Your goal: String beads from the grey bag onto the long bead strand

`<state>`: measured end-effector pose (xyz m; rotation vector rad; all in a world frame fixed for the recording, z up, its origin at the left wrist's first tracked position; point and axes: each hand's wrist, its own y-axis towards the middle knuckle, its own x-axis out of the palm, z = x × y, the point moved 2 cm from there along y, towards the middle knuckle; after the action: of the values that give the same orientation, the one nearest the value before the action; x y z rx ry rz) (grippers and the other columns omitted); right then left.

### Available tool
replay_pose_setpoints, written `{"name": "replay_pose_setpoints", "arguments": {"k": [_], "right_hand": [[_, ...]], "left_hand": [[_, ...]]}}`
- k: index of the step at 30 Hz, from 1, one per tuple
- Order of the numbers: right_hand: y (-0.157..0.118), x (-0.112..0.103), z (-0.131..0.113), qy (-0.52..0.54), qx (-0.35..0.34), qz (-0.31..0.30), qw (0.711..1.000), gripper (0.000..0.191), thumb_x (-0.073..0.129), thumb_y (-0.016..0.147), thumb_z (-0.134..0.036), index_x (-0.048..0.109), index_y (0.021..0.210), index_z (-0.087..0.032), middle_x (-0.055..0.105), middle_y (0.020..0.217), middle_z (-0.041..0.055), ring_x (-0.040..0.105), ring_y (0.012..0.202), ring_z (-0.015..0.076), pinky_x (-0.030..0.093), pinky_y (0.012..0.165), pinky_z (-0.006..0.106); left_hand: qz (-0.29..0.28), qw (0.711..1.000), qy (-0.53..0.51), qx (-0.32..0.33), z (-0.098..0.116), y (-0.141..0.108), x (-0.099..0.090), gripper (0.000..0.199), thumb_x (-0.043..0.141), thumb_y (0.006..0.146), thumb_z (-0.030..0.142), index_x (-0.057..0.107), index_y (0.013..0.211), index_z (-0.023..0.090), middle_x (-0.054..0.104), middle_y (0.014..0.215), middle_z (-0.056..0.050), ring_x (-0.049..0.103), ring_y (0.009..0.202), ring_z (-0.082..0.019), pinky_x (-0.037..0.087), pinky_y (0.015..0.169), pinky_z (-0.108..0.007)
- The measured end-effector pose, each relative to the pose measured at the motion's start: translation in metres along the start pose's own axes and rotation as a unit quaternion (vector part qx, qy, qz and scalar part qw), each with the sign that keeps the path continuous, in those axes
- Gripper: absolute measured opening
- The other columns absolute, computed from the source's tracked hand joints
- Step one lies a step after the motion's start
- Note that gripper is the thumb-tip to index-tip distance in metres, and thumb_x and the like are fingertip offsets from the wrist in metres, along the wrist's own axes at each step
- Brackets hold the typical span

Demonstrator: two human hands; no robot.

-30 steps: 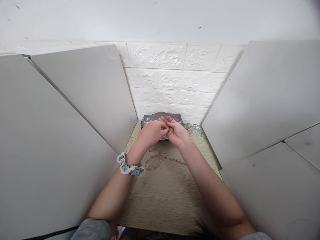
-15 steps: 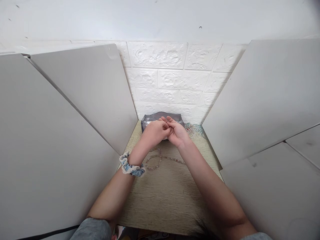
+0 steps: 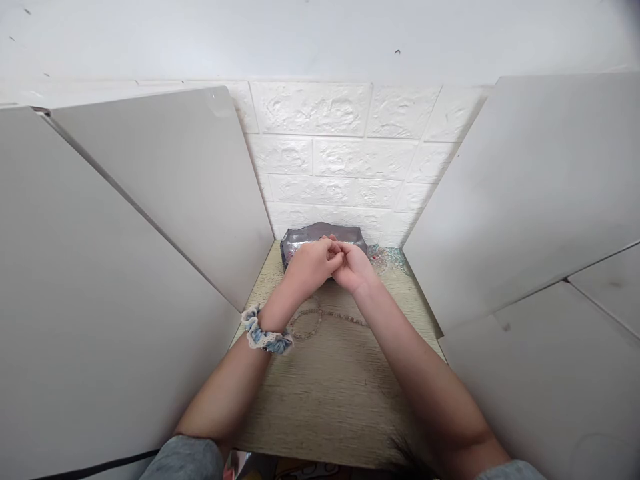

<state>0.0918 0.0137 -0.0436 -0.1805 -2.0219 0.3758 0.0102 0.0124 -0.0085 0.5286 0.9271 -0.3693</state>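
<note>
Clasping L hand (image 3: pixel 311 263), R hand (image 3: pixel 355 268), by grey pouch (image 3: pixel 305 235)

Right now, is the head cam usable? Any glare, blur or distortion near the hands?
Head view: strong wide-angle stretch, the white side panels leaning inward; soft even light, no hard shadows; glare on the shiny grey pouch behind the left hand and right hand; the bead strand is too fine to resolve; dark hair intrudes at the bottom edge.

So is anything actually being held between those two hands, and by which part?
It cannot be told: the left hand and right hand meet at the fingertips, which would hide anything small.
</note>
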Motion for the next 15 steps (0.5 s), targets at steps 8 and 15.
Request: {"name": "replay_pose_setpoints", "arguments": {"k": [8, 15], "right_hand": [[0.01, -0.014, -0.006, -0.114, -0.025, -0.043, 0.992, 0.01, 0.049, 0.071, -0.013, 0.043, 0.065, -0.016, 0.028, 0.041, -0.0085, 0.023, 0.033, 0.0022, 0.024, 0.031, 0.013], [-0.003, -0.018, -0.033, -0.326, 0.04, -0.114, 0.937, 0.023, 0.059, 0.068, -0.035, 0.045, 0.066, -0.017, 0.016, 0.043, -0.0101, 0.009, 0.036, 0.0022, 0.009, 0.031, 0.015]], "left_hand": [[0.024, 0.999, 0.0, -0.044, -0.006, 0.002, -0.013, 0.023, 0.044, 0.073, 0.034, 0.06, 0.081, 0.02, 0.061, 0.069, 0.0, 0.051, 0.063, -0.013, 0.033, 0.054, -0.024], [0.034, 0.998, 0.045, -0.024, -0.011, 0.003, -0.019, 0.027, 0.042, 0.076, 0.038, 0.061, 0.08, 0.019, 0.059, 0.064, 0.0, 0.052, 0.061, -0.012, 0.033, 0.055, -0.023]]}}
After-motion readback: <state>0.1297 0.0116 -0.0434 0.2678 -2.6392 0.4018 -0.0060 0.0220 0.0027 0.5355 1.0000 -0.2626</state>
